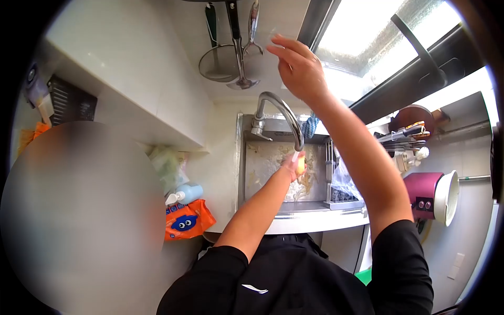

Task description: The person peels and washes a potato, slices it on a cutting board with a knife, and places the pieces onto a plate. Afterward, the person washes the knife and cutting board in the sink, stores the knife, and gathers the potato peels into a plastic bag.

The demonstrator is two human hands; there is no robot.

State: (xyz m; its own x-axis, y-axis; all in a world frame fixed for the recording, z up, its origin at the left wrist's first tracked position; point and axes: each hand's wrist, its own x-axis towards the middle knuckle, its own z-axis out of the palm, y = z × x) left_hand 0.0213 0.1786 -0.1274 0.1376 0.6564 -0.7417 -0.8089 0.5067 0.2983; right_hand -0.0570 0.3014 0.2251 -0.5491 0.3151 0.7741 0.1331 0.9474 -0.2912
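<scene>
My left hand (pixel 294 167) is in the sink (pixel 257 178), under the spout of the chrome faucet (pixel 283 107). Its fingers are closed round a small yellow-orange piece (pixel 301 166), whose kind I cannot make out. Water runs from the spout onto that hand. Wet brownish scraps (pixel 304 186) lie on the sink bottom. My right hand (pixel 302 68) is raised high, with the fingers stretched and holding nothing. Nearest to it are the hanging kitchen tools: a spider-like metal tool (pixel 253 47), a ladle (pixel 242 81) and a round strainer (pixel 216 63).
A dish rack (pixel 344 197) with a plastic bag stands at the sink's right side. Left of the sink are a light-blue pump bottle (pixel 189 193) and an orange wipes pack (pixel 189 220). Knives (pixel 404 134) and a magenta appliance (pixel 422 195) stand at the right. A window frame (pixel 378 89) is beyond my right arm.
</scene>
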